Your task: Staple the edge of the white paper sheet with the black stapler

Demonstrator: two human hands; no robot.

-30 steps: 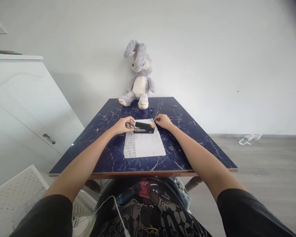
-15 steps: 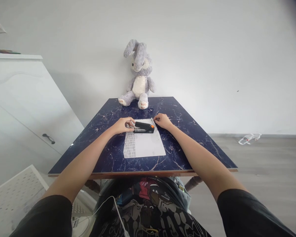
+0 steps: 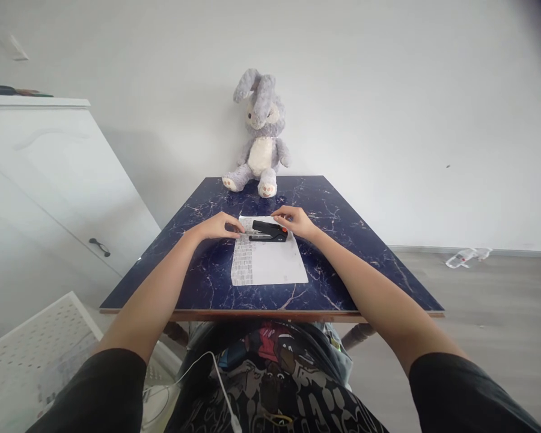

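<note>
A black stapler with a red-orange part at its right end lies on a white sheet of paper, its jaws parted toward the left. My left hand is at that left end, thumb and finger closed on a thin silvery strip that reaches into the stapler. Whether the strip is the staple tray or a row of staples is too small to tell. My right hand has its fingertips on the stapler's right end, bent around it from the far side. Part of that grip is hidden.
A blue marbled table bears the paper. At its back sits a grey plush rabbit against the wall. A white cabinet stands on the left, above a perforated white surface. A white cable hangs by my lap.
My left fingers have drawn left from the stapler, with the silvery strip now between. My right hand has come from the paper's far corner onto the stapler's right end. The view has shifted slightly.
</note>
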